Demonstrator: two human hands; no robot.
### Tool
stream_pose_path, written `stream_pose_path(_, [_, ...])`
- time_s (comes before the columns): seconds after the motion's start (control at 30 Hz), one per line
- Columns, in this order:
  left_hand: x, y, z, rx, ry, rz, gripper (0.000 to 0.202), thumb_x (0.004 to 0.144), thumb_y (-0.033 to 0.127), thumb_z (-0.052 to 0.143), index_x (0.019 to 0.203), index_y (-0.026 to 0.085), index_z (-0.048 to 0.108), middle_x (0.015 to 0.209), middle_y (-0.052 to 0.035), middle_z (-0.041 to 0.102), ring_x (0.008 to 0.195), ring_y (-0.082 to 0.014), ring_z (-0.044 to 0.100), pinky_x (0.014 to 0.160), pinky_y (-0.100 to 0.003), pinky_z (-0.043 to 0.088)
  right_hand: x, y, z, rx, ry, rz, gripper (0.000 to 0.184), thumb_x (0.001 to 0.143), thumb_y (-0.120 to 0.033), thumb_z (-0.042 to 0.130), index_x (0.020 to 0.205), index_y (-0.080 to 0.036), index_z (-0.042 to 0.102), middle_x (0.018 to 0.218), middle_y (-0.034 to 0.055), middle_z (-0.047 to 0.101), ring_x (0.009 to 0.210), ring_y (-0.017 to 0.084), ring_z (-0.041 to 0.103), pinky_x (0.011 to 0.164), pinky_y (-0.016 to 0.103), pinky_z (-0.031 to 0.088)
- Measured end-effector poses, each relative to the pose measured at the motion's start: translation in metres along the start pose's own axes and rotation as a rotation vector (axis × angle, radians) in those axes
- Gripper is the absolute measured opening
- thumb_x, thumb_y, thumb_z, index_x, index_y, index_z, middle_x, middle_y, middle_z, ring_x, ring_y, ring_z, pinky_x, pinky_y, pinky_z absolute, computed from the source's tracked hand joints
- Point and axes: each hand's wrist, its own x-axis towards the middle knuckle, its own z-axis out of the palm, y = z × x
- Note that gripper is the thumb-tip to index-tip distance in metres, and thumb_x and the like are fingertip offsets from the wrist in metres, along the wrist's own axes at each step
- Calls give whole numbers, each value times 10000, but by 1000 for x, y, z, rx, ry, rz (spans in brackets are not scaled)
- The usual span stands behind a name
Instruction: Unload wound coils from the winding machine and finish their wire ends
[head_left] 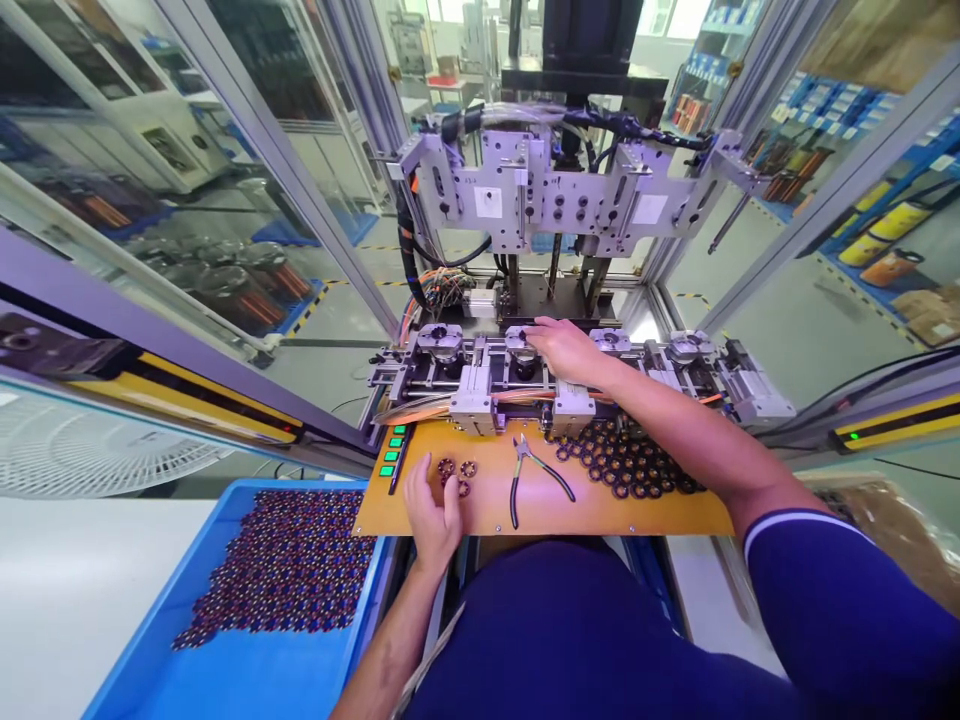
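Note:
My left hand rests on the orange board, fingers bent over a few small wound ring coils; whether it grips one is hidden. My right hand reaches forward onto the machine's row of round fixtures, fingers curled down near the second fixture; what they pinch is too small to see. A pile of dark ring coils lies on the board under my right forearm. Black-handled cutting pliers lie between my hands.
A blue tray at lower left holds several coils. Green lit buttons sit at the board's left edge. The machine head hangs above the fixtures. Glass guard panels and yellow light-curtain bars flank the station.

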Motion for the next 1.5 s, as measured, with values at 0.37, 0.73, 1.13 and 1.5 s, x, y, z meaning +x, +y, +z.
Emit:
stream_pose_path(0.37, [-15,36,-35,-134,-171,-63,265,958,337,529,1105,178,682,1061,-94,753,1015,-227,707,938,-399,554,-173,-67,71,152,61,195,225,976,-226,532,973,-156,745,866,117,691,793,234,592,729,378,473])
stream_pose_path(0.73, [7,96,-7,-391,-591,41,297,946,357,554,1093,172,735,1011,-94,800,920,-212,760,848,-351,614,-169,-89,76,469,189,284,196,957,-273,586,908,-219,767,937,101,633,894,222,588,804,382,527])
stream_pose_path(1.13, [21,122,-21,-405,-503,241,295,892,260,671,1181,222,715,997,-69,798,832,-196,757,788,-324,621,-156,-126,29,1251,329,291,158,916,-385,668,993,-265,737,1212,96,655,1169,233,625,1051,450,485])
stream_pose_path(1.5, [28,117,-19,-332,-338,405,318,875,195,695,1189,242,692,1027,-48,784,895,-180,751,816,-298,620,-137,-120,37,1331,257,263,151,911,-387,681,917,-256,755,1164,80,691,1118,204,661,1001,388,530])
